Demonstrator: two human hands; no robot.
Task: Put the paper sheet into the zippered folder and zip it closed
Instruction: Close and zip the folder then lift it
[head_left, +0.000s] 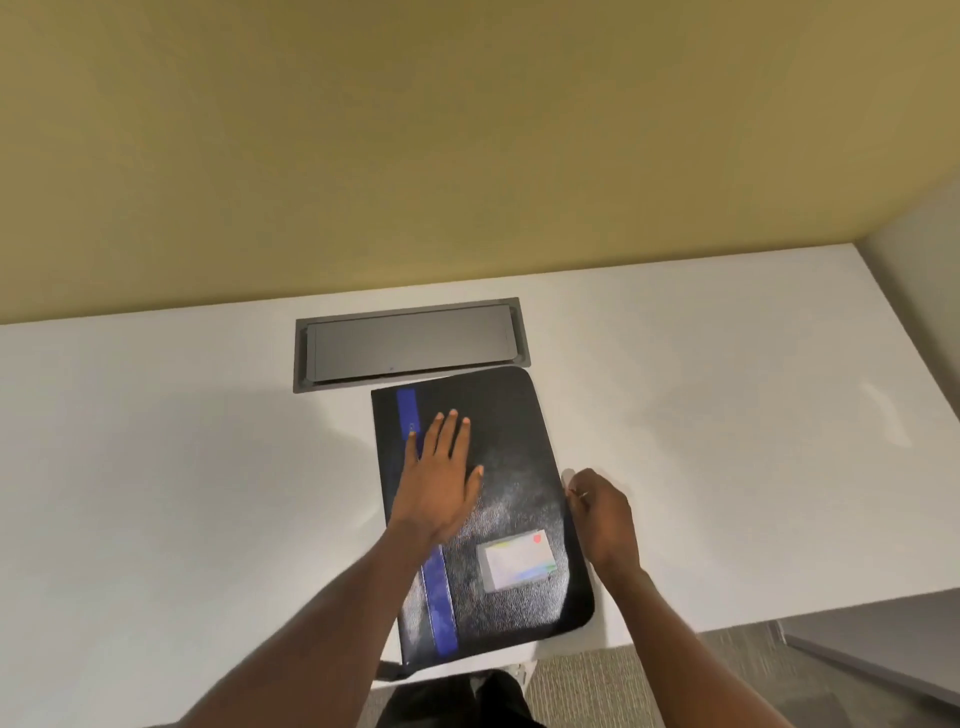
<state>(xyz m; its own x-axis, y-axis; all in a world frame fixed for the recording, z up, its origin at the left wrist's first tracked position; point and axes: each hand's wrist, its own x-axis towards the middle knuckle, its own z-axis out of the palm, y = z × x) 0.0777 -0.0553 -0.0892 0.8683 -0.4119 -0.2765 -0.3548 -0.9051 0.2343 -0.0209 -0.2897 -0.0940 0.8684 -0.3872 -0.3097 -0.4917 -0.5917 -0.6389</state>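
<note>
At centre, 6 o'clock half of the view: catalogue of visible items.

Bench: flat white surface (156, 467) spanning the width of the view; its near edge shows at 5 o'clock, with grey carpet floor (597, 680) below it.

Folder: black textured zippered folder with rounded corners (514, 441), lying flat and closed on the bench, long axis running 12 to 6 o'clock; its near end overhangs the bench edge slightly.

Folder stripe: blue vertical band (440, 603) along the folder's 9 o'clock side, partly hidden by the left hand and forearm.

Folder label: pale rectangular card with a red dot at its corner (517, 560), on the cover toward 5 o'clock.

Left hand: (441, 473) spread wide, palm down, fingers pointing to 12 o'clock, pressed flat on the cover's upper half.

Right hand: (597, 512) at the folder's 3 o'clock edge, fingers pinched narrow against that edge around something small and pale; what it is cannot be made out.

Paper sheet: not visible outside the folder; cannot tell whether it is inside.

Bench hatch: grey rectangular metal panel set in a recessed frame (410, 343), at 12 o'clock from the folder, its near rim just overlapped by the folder's far edge.

Wall: plain yellow-olive surface (467, 130) behind the bench.

Person: dark clothing (467, 701) at 6 o'clock.
</note>
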